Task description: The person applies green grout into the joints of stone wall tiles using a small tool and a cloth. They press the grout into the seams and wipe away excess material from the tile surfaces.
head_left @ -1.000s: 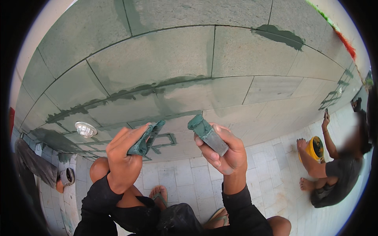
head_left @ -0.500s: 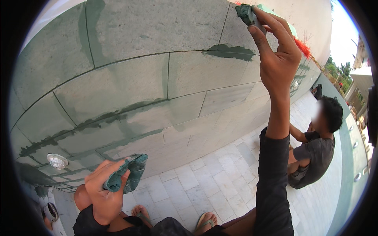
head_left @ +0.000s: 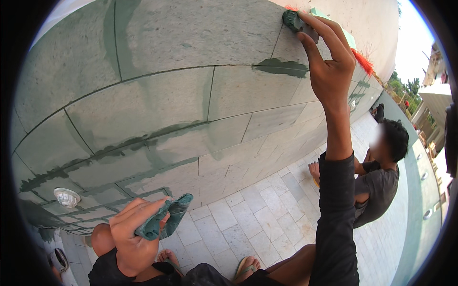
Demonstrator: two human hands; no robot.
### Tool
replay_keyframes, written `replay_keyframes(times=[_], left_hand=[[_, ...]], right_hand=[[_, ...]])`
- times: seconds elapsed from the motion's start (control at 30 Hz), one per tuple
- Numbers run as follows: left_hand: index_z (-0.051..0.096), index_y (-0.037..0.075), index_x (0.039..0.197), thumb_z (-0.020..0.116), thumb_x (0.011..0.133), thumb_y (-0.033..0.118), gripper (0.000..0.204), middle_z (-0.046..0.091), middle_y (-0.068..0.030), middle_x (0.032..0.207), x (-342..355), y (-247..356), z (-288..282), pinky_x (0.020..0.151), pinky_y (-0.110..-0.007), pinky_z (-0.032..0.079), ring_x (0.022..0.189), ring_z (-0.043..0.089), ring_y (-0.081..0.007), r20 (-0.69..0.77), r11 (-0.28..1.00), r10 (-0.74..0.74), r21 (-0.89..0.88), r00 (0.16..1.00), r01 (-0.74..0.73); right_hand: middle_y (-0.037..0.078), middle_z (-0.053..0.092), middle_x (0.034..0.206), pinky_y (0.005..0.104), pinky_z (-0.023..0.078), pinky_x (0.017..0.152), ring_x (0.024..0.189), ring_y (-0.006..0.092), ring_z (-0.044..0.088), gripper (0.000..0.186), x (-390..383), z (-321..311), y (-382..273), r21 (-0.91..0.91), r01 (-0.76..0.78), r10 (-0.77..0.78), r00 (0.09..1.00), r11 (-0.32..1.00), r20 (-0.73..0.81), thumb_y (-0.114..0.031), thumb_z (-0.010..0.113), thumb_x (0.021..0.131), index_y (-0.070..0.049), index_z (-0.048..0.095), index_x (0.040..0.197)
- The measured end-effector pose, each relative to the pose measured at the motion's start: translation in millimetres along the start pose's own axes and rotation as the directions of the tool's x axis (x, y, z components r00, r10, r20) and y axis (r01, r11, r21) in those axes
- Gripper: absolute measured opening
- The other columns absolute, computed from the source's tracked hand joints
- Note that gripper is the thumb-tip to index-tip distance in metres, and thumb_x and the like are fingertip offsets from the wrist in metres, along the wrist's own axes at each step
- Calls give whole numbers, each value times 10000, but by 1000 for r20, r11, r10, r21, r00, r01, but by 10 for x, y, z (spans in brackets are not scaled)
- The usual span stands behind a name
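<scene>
Raised at the upper right, my right hand (head_left: 331, 62) pinches a small flat grey spreader (head_left: 309, 32) between thumb and fingers. Dark green grout (head_left: 290, 21) is lumped on its left edge, at the wall beside a vertical joint. Low on the left, my left hand (head_left: 136, 229) is closed around a crumpled green plastic bag (head_left: 177, 214) smeared with the same colour. The stone-tiled wall (head_left: 162, 95) has green grout along several joints. A thick wet patch of it (head_left: 281, 66) lies on the horizontal joint just below my right hand.
Behind my right hand is a light green brush head with red bristles (head_left: 363, 62). A round white fitting (head_left: 67, 197) sticks out of the wall at lower left. Another person (head_left: 379, 186) squats on the paved floor (head_left: 257, 205) at right. My sandalled feet are below.
My left hand and the bag have moved slightly right and down in view. My right hand has shifted a little left, and the spreader's grout-laden edge sits closer to the vertical joint.
</scene>
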State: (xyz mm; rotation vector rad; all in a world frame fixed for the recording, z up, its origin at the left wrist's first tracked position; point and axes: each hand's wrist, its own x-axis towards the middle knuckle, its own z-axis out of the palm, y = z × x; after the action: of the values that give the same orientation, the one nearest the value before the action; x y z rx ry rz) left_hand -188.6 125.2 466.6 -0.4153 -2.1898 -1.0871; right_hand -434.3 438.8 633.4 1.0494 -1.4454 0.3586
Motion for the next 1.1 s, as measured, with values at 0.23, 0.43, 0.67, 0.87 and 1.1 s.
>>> replay_keyframes(times=[0.23,0.43,0.67,0.87,1.1], left_hand=[[758,-62,1104,761,705,-161,411,751,-184,851,19,-10,43,670,-316,529,721,688,-266,15,1000,-8,-5,1000,8],[728,-96,1038,778,833,-64,214,765,-197,918,37,-9,72,739,-325,538,753,687,-266,72,996,-93,-6,993,93],[766,-61,1103,731,703,-156,412,752,-174,844,64,-34,166,690,-316,533,718,681,-252,44,999,-26,-30,999,27],[740,-86,1047,782,817,-75,233,779,-199,949,87,22,172,744,-319,545,766,705,-261,112,996,-67,-49,991,73],[743,-87,1051,778,815,-77,239,775,-194,933,70,-22,155,731,-316,541,757,706,-261,94,996,-68,-52,993,73]], right_hand=[[89,751,1180,319,580,928,1051,217,734,369,-62,44,2,-88,77,-81,996,993,-48,23,792,893,-93,785,1243],[81,720,1005,315,553,746,839,207,688,278,-127,8,-229,-139,3,-4,1000,990,-6,5,794,858,-52,802,1130],[155,675,815,357,460,614,687,203,605,177,346,-98,-688,8,-285,285,958,958,-30,-47,707,893,48,772,1027],[112,612,778,323,478,623,651,217,604,192,84,68,-595,-98,-169,162,984,981,-77,-46,751,872,25,796,1044],[116,674,841,319,482,609,623,199,604,199,-94,-20,-745,-11,-358,357,931,934,68,-89,746,883,2,805,1050]])
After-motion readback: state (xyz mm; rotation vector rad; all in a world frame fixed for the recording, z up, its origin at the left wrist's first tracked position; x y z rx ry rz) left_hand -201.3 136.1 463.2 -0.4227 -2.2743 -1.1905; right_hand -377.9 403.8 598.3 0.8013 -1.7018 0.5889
